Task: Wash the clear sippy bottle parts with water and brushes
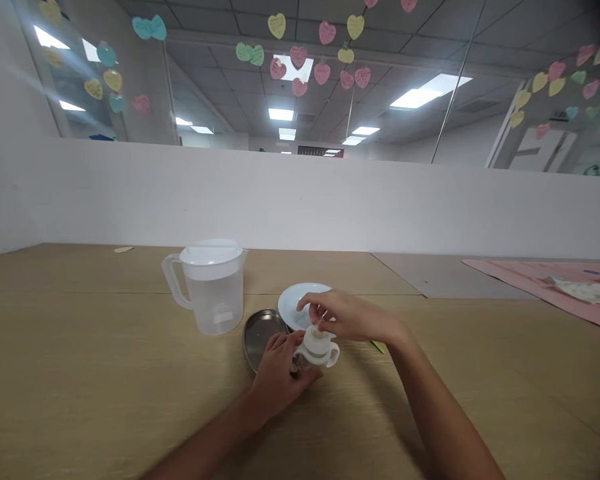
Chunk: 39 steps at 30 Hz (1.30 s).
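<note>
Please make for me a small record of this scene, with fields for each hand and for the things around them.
Left hand: around the side of a small bottle with white top and handle
Right hand: fingertips at the bottle's top; exact grip unclear
Left of the hands: translucent pitcher, handle pointing left
Beside left hand: round metal dish
Behind bottle: white plate
Far right: pink cloth

Bright ceiling lts (433, 91), soft shadows, L glare, dark top-R corner.
</note>
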Each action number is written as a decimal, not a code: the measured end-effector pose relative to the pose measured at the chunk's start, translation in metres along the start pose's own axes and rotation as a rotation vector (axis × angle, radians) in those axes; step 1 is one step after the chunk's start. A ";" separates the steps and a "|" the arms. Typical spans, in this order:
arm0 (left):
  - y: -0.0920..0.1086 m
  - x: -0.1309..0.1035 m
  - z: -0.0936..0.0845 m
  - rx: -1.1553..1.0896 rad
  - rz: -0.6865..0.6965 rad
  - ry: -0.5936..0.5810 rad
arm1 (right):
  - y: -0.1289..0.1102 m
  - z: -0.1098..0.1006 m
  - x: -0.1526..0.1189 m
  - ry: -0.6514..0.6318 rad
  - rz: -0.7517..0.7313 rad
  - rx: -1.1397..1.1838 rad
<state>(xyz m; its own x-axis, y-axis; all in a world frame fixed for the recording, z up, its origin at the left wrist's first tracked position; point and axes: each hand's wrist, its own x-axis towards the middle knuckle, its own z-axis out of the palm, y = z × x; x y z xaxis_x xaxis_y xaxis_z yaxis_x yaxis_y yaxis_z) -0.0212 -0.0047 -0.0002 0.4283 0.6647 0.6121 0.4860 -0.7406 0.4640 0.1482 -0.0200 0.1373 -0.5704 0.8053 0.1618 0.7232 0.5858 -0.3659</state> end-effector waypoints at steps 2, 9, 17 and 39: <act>0.000 0.000 0.001 0.005 -0.004 -0.001 | 0.003 -0.004 -0.003 0.045 -0.045 0.078; -0.009 -0.004 0.005 0.077 0.030 0.043 | 0.012 -0.023 -0.015 0.508 0.029 0.277; 0.016 0.051 -0.027 -0.072 0.046 0.188 | 0.012 -0.027 -0.014 0.880 0.110 0.352; -0.018 0.099 0.016 0.391 0.104 -0.275 | 0.038 -0.030 -0.012 1.001 0.352 0.061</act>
<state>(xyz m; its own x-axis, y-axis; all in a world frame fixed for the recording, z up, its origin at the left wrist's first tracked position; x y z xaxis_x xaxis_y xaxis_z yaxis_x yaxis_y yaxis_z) 0.0247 0.0762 0.0417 0.6493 0.6296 0.4266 0.6571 -0.7469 0.1022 0.1945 -0.0042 0.1493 0.2672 0.6536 0.7081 0.7488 0.3217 -0.5795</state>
